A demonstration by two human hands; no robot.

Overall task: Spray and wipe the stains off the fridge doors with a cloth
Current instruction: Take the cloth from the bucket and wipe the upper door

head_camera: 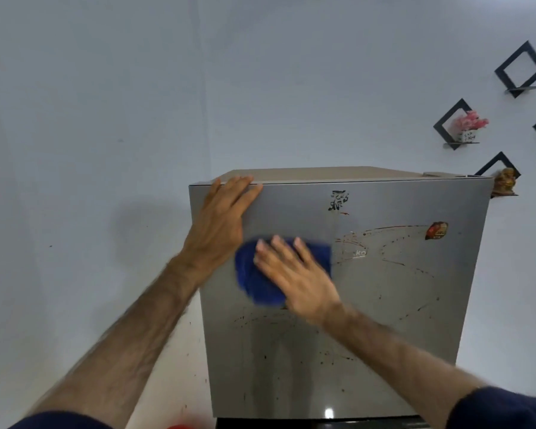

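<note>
The grey upper fridge door (384, 335) fills the middle of the view, marked with brown streaks and specks (393, 261) on its right and lower parts. My right hand (294, 274) presses a blue cloth (254, 283) flat against the door's left half, fingers straight. My left hand (222, 218) lies flat on the door's top left corner, its fingertips over the top edge.
A black sticker (338, 200) and a red sticker (436, 230) sit on the door. Black diamond wall shelves (452, 125) hang at the right, one with a pink flower pot (471, 126). A red object (180, 426) shows at the bottom edge.
</note>
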